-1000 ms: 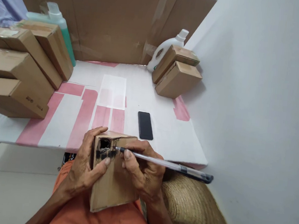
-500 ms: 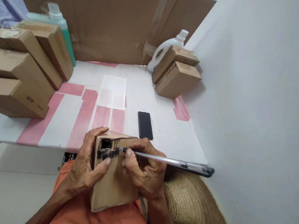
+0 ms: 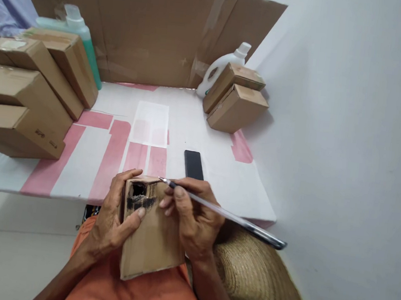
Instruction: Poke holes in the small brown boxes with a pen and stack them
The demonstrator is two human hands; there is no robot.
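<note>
My left hand grips a small cardboard box that stands on my lap, thumb pressed on its front face. Near the box's top is a black scribbled patch with a dark hole. My right hand pinches a clear pen with a black cap. The pen tip sits just above the box's top edge, off the black patch. A black phone lies on the table right behind my hands.
A white table with pink stripes stands ahead. Several cardboard boxes are stacked at its left, two more at the back right. A green bottle, a white bottle, a cardboard backdrop. A straw hat lies by my right side.
The pen tip has lifted from the black patch to just above the box's top edge. Box and both hands have shifted slightly up.
</note>
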